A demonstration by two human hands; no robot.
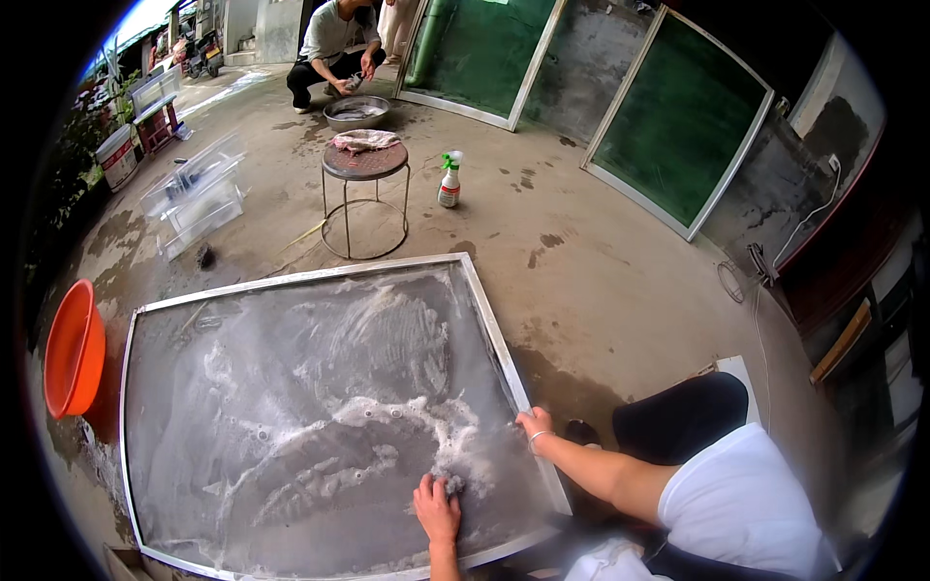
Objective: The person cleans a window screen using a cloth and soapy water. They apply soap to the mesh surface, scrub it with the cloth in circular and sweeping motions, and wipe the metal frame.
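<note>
A large window screen (291, 465) in a pale metal frame lies before me, its grey mesh streaked with white suds (378, 412). My left hand (436, 511) is on the mesh near its lower right part, fingers curled over a dark grey scouring ball (454, 484), which is partly hidden by the fingers and foam. With a bracelet at its wrist, my right hand (536, 426) is closed round the right side rail of the frame.
An orange basin (76, 351) stands left of the screen. Beyond are a round stool (364, 165) with a cloth (366, 140), a spray bottle (449, 180) and clear plastic boxes (199, 198). A person (336, 48) squats by a metal basin (356, 114). Green panels (681, 121) lean on the wall.
</note>
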